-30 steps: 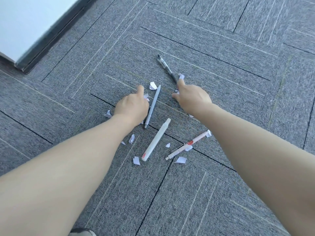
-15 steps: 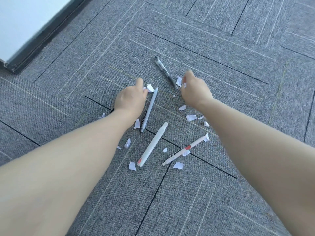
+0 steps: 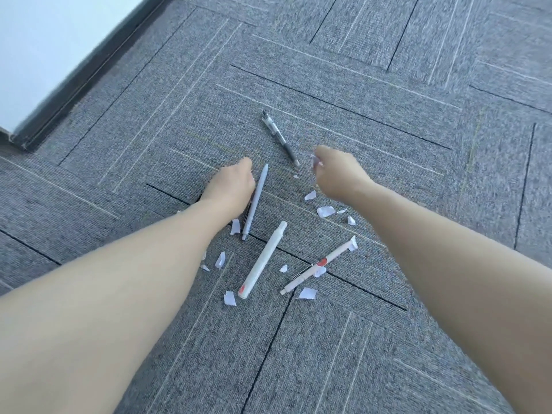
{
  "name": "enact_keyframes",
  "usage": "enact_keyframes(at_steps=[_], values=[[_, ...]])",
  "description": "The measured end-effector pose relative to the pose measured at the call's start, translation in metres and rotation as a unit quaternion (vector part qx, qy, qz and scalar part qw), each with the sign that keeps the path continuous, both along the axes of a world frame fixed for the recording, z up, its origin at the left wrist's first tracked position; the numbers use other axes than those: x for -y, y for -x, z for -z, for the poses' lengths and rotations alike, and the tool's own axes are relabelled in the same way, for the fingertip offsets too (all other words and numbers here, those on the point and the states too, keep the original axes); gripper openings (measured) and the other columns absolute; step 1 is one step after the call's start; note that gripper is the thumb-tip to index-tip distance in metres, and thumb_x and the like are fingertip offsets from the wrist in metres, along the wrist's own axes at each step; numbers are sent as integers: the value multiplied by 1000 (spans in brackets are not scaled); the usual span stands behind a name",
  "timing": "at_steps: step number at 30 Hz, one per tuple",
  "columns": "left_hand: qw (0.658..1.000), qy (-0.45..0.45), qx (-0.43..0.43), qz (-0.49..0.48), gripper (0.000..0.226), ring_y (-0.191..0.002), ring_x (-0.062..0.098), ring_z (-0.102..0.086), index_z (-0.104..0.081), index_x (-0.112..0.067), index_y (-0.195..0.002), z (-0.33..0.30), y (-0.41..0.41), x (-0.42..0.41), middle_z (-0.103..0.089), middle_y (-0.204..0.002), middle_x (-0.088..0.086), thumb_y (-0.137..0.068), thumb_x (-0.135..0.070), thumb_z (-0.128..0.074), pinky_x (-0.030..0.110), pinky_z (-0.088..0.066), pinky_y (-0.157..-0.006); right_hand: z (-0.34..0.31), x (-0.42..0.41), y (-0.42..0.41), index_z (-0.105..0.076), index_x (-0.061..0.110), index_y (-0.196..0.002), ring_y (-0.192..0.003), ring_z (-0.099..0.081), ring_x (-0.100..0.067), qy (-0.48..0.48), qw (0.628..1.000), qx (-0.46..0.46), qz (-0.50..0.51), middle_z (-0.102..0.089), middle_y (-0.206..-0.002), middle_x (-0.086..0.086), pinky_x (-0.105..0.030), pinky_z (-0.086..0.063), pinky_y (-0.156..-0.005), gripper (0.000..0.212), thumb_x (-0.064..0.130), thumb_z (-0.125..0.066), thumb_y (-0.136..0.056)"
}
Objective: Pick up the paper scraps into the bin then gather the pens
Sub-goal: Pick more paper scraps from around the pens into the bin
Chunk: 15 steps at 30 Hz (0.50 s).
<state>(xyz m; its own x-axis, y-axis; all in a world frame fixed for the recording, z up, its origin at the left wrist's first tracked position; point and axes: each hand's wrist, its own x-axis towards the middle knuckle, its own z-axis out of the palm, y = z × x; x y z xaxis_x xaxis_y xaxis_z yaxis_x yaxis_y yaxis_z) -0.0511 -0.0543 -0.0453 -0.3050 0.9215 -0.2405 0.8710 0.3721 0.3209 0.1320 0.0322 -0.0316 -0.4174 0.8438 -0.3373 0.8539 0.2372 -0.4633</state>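
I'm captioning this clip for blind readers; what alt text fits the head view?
Two bare forearms reach over grey carpet; the right hand pinches a white paper scrap, the left hand is fisted. Four pens and torn white scraps lie scattered between them.

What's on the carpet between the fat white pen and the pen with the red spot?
In the head view, one tiny paper scrap lies between the fat white pen and the red-spotted pen; otherwise bare carpet.
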Motion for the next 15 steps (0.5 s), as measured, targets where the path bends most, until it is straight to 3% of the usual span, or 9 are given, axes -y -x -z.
enact_keyframes(at_steps=[3,5,9,13,15], values=[[987,-127,74,-58,17,-55,25,-37,-41,-9,-82,-21,-24,4,-43,-61,4,-96,-19,-39,35,-23,-49,-26,9,-33,-48,13,-91,-56,-47,-19,-34,993,-79,83,-58,-79,-7,-27,-36,-47,19,24,-37,-102],[969,-198,142,-39,17,-53,18,-36,-42,-10,-80,-49,-64,-6,-41,-60,0,-94,-20,-42,35,-21,-47,-57,12,-53,-47,16,-89,-56,-44,-16,-58,984,-113,129,-51,-75,-1,-26,-30,-45,17,24,-39,-102],[882,-301,361,34,20,-51,7,-30,-40,-14,-72,-125,-179,-37,-36,-59,-6,-91,-14,-48,23,-25,-46,-147,9,-109,-45,19,-76,-56,-39,-15,-157,956,-155,191,-47,-67,4,-26,-30,-49,18,18,-43,-94],[760,-277,581,92,21,-50,12,-30,-38,-15,-66,-203,-308,-45,-32,-57,-2,-82,-9,-50,31,-29,-47,-250,37,-218,-50,13,-76,-51,-36,-19,-249,925,-115,261,-44,-58,1,-26,-29,-48,17,20,-45,-91],[728,-212,637,139,27,-48,15,-30,-35,-19,-62,-232,-375,-33,-31,-54,-4,-82,-8,-50,31,-26,-46,-285,71,-286,-50,18,-71,-54,-42,-24,-270,907,-82,313,-50,-60,-3,-26,-33,-50,18,21,-46,-88]])
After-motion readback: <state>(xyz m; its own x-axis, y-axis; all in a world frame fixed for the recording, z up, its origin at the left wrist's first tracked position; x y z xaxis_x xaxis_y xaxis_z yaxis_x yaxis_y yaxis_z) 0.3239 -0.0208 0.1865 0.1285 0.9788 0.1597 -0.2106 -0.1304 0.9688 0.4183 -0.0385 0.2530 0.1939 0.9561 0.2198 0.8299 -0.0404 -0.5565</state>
